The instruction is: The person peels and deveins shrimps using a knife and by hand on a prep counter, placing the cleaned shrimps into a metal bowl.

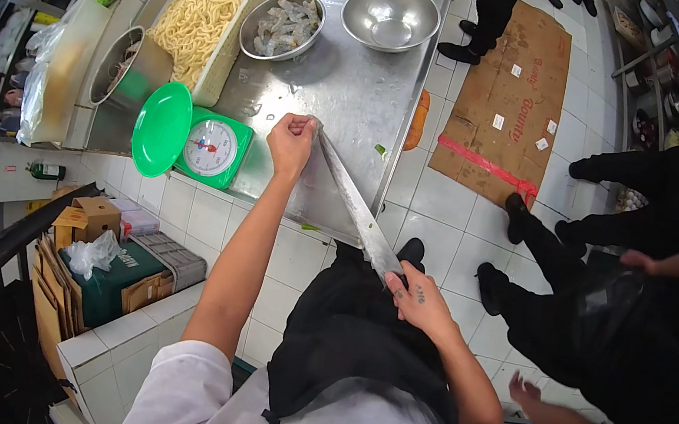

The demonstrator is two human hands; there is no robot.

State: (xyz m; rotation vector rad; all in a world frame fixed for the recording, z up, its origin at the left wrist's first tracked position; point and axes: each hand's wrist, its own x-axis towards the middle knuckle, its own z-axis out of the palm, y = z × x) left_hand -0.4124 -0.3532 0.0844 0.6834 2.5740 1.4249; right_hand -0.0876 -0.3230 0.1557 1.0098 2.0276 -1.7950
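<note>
Apparently for control, the right hand (424, 304) is gripping the knife (372, 240) by its handle end, while the left hand (290, 143) is pinching closed at the tip, exact hold unclear, perhaps steadying the blade (350, 198), which is slanting across the table's near edge (317, 217).

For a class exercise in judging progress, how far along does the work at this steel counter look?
Looks done: noodles sit in the white basket; shrimp, apparently peeled, sit in a steel bowl. In hand: the right hand grips a long knife, its tip at the pinched left hand, whose contents are unclear. Remaining: the bowled shrimp may need knife work; how many can't be told.
</note>
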